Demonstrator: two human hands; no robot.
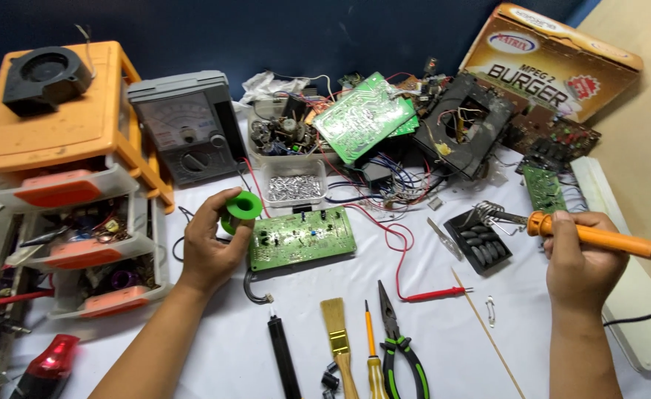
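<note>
On the white-covered bench, just left of the green circuit board point(302, 238), the person's left hand point(211, 244) is curled around a small green solder spool point(243, 207), thumb and fingertips pinching its rim while the palm cups it from below. The spool looks light and rigid, a smooth plastic flange that could slip if held loosely; its edge, where the fingers already sit, seems the surest place to take it. Over to the right, the right hand point(580, 258) is closed in a fist around the orange handle of a soldering iron point(599, 236), whose metal tip rests in the coiled wire holder of a black stand point(481, 240). The iron appears stiff and fairly light, safe only by the handle, and its cable trails off the right edge. The board lies flat between the hands, touching neither; it looks thin, stiff and fragile, best lifted by its edges. Nearer the person lie a brush point(336, 336), a screwdriver point(373, 355), green-handled pliers point(399, 347) and a red probe point(433, 295); behind stand an analogue meter point(185, 129) and an orange drawer unit point(67, 148)
</note>
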